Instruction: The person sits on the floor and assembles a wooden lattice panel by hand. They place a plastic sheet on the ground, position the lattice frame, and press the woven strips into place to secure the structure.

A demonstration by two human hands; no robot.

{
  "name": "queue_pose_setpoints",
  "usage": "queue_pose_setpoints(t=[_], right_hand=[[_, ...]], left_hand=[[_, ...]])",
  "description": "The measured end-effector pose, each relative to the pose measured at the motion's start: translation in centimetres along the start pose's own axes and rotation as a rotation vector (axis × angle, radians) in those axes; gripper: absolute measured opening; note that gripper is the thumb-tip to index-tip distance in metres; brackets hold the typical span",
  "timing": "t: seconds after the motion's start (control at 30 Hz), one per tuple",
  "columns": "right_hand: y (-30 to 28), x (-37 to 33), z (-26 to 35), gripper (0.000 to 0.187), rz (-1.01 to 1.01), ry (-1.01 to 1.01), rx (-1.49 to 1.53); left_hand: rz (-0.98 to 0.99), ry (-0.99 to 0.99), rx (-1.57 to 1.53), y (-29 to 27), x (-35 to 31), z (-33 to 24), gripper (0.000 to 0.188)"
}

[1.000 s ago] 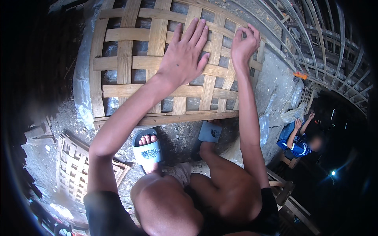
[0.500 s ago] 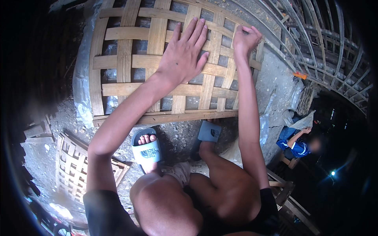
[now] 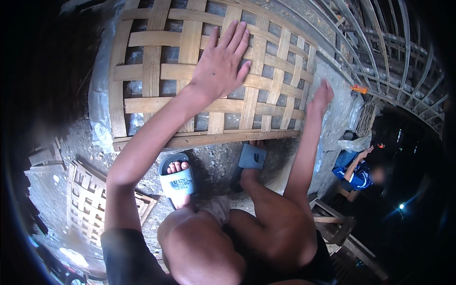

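Note:
A woven bamboo panel (image 3: 190, 73) of crossing flat slats, with a strip along its near edge, lies in front of my feet. My left hand (image 3: 222, 66) lies flat on its middle, fingers stretched and thumb apart. Just past the panel's right edge is my right hand (image 3: 320, 96), off the slats and somewhat blurred. Its fingers look curled together; whatever they may hold is too small and smeared to make out.
A smaller woven panel (image 3: 90, 204) lies at the lower left. Curved slats of a large frame (image 3: 380, 52) rise at the upper right, with an orange object (image 3: 359, 89) near its base. A person in blue (image 3: 356, 173) sits at the right. My sandals (image 3: 176, 180) are by the panel's near edge.
My right hand has moved right and toward me, from over the panel's right part to beyond its edge. My left hand stays pressed on the slats.

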State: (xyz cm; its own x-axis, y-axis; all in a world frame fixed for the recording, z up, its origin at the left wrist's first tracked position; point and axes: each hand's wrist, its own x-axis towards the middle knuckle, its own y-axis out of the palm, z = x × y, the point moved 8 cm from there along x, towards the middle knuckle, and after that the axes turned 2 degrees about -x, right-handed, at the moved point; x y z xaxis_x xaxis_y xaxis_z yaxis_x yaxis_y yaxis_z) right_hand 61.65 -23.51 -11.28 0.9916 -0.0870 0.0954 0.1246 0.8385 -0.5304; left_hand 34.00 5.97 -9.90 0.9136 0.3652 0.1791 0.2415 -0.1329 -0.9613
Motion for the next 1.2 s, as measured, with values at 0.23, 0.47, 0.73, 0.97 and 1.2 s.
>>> queue_pose_setpoints(t=[0.23,0.47,0.73,0.97,1.2], right_hand=[[-19.7,4.1,-15.8,0.046,-0.455,0.539,0.251],[1.4,-1.9,4.8,0.032,0.057,-0.395,-0.194],[14.9,-8.8,14.5,0.038,0.039,-0.814,-0.640],[16.5,-9.7,14.2,0.027,-0.012,-0.759,-0.636],[15.5,-9.7,14.0,0.026,-0.013,-0.566,-0.484]], left_hand=[[-0.013,0.029,-0.015,-0.7,0.6,-1.1,0.073],[-0.032,0.009,-0.004,-0.1,0.1,-0.2,0.072],[-0.039,0.011,-0.022,-0.1,0.5,-0.7,0.072],[-0.015,0.019,-0.019,-0.4,0.3,-0.7,0.072],[-0.019,0.012,-0.003,-0.4,0.2,-0.6,0.071]])
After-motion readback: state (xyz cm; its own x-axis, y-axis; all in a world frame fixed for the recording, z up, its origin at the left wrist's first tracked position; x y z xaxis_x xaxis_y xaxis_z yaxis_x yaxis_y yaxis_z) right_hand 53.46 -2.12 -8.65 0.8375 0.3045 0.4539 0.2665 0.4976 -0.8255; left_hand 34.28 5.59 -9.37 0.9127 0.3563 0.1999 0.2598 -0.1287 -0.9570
